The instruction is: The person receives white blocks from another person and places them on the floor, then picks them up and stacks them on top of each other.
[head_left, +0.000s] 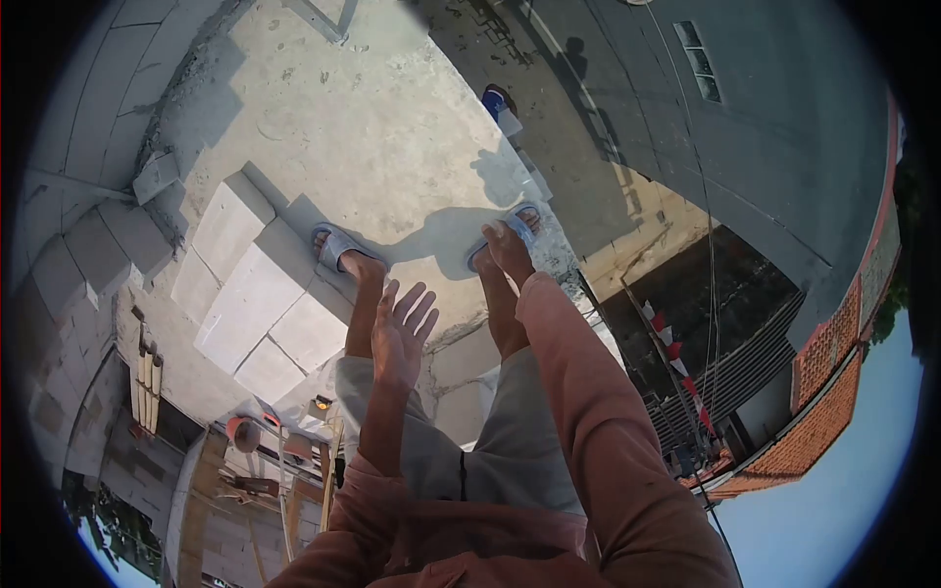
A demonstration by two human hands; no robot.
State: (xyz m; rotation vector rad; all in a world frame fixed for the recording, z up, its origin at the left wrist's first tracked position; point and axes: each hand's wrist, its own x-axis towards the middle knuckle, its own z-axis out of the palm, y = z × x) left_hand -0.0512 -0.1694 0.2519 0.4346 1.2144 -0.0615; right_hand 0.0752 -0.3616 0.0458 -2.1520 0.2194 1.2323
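Grey shorts (421, 480) and my salmon-coloured sleeves (598, 412) occupy the foreground. My left hand (395, 351) is released, its fingers (412, 297) extended and spread, with nothing in the palm. My right hand (508, 250) lies in line with my right sandal (525, 227); its fingers are bent, and I cannot tell whether they enclose anything. The left sandal (338, 243) rests on the concrete slab (343, 118).

Beside the left sandal lie the pale masonry blocks (299, 331), closely set with thin joints, nearest to my left hand yet apart from it. I judge the step in hand to be a pause between grips, at least for the left hand. A move to the blocks would call for a leftward reach, a flat palm against a face and steady footing near the slab edge.

Beyond are an orange-red bucket (243, 433), upright bamboo lengths (149, 392), red-and-white bunting (678, 365), a grey wall (784, 147) and a tiled roof (818, 402).
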